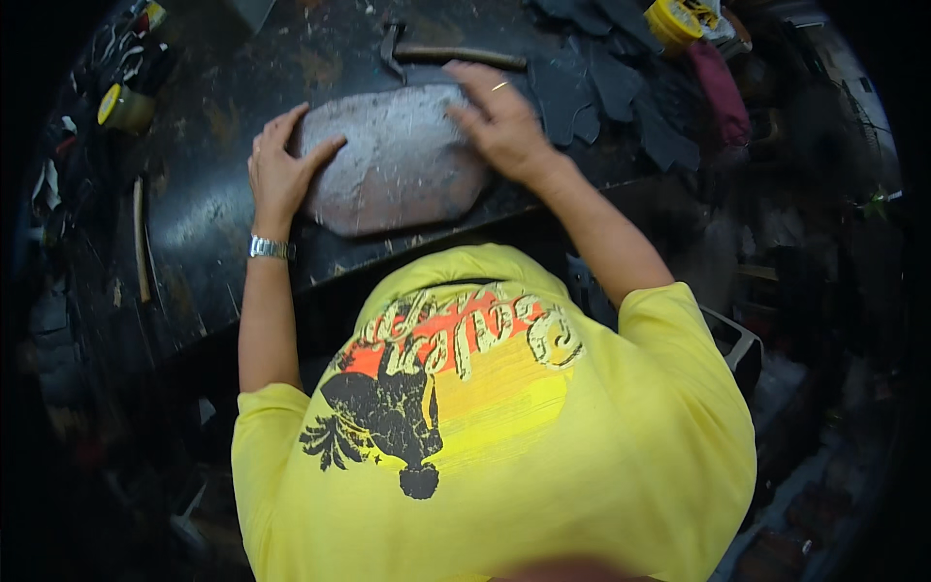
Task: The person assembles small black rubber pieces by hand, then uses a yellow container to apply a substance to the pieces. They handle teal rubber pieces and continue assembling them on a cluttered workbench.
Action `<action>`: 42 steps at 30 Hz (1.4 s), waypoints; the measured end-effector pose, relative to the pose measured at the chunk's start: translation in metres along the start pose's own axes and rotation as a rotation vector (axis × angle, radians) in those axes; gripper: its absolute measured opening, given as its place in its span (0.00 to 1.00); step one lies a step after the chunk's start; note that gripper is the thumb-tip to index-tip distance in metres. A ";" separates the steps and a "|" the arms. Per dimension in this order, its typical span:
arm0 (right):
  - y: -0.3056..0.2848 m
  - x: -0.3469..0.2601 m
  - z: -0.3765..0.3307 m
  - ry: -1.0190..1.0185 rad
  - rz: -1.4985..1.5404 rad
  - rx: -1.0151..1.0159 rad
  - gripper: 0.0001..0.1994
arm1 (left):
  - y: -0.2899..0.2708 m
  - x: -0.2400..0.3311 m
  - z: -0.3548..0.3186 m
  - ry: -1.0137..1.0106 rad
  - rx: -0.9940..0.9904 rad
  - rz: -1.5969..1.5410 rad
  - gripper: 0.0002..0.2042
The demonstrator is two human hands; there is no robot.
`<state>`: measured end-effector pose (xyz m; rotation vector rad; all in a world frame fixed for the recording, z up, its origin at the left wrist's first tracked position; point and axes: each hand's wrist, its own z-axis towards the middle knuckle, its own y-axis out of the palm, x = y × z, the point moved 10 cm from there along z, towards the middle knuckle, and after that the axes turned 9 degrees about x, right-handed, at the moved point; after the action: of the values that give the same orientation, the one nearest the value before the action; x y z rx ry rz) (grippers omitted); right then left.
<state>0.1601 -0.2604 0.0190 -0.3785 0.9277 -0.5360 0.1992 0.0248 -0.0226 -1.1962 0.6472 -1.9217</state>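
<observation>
A worn grey-brown slab [388, 160] with clipped corners lies near the front edge of the dark workbench. My left hand [281, 165] holds its left edge, the thumb laid over the top and the fingers along the side. A metal-banded watch [271, 247] is on that wrist. At the slab's upper right, my right hand [504, 126] hovers over or touches the surface; I cannot tell which. Its thumb and fingers are apart, slightly blurred, and nothing shows in them. Just beyond the slab lies a hammer [456, 55], its head to the left and its wooden handle to the right.
Dark flat cut pieces [611, 82] spread across the bench at the right. A yellow container [674, 21] and a maroon item [720, 92] stand beyond them. At the left are a yellow-lidded jar [124, 109] and a thin wooden stick [142, 238].
</observation>
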 end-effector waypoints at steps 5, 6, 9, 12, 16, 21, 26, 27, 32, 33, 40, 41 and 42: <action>-0.047 0.024 -0.046 0.153 -0.165 -0.054 0.23 | -0.003 -0.010 -0.004 -0.058 -0.022 0.073 0.35; -0.048 0.020 -0.062 0.135 -0.198 -0.094 0.24 | -0.007 -0.011 -0.005 -0.054 -0.008 0.103 0.35; -0.028 -0.003 -0.110 -0.059 -0.593 -0.256 0.36 | -0.019 -0.020 -0.013 -0.100 0.019 0.089 0.33; -0.011 -0.026 -0.131 -0.079 -0.501 -0.298 0.40 | -0.038 -0.040 -0.017 -0.190 0.107 0.198 0.27; -0.006 -0.090 -0.133 -0.165 0.239 -0.330 0.19 | -0.032 -0.048 -0.016 -0.182 0.077 0.027 0.25; -0.063 -0.059 -0.069 -0.058 0.209 -0.142 0.10 | -0.029 -0.026 -0.031 -0.105 0.097 0.009 0.32; -0.175 0.023 0.029 0.035 -0.025 0.218 0.10 | -0.022 0.018 -0.063 -0.154 0.094 -0.022 0.37; -0.193 0.049 0.046 0.148 -0.017 0.278 0.10 | -0.020 0.033 -0.068 -0.145 0.092 -0.042 0.38; -0.206 0.109 0.089 0.232 -0.120 0.277 0.11 | -0.003 0.087 -0.076 -0.122 -0.068 -0.138 0.38; -0.195 0.113 0.092 0.210 -0.085 0.223 0.11 | -0.003 0.091 -0.070 -0.113 -0.115 -0.126 0.38; -0.215 0.147 0.139 0.048 -0.446 0.264 0.17 | 0.012 0.126 0.037 0.209 -0.175 -0.229 0.25; -0.220 0.153 0.149 0.000 -0.493 0.256 0.18 | 0.018 0.139 0.053 0.332 -0.132 -0.256 0.24; -0.228 0.178 0.158 0.152 -0.402 0.215 0.20 | 0.036 0.144 0.066 0.390 -0.180 -0.189 0.23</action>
<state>0.3160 -0.5359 0.1095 -0.3330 0.9328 -1.0355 0.2323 -0.1152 0.0530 -1.0248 0.9562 -2.3258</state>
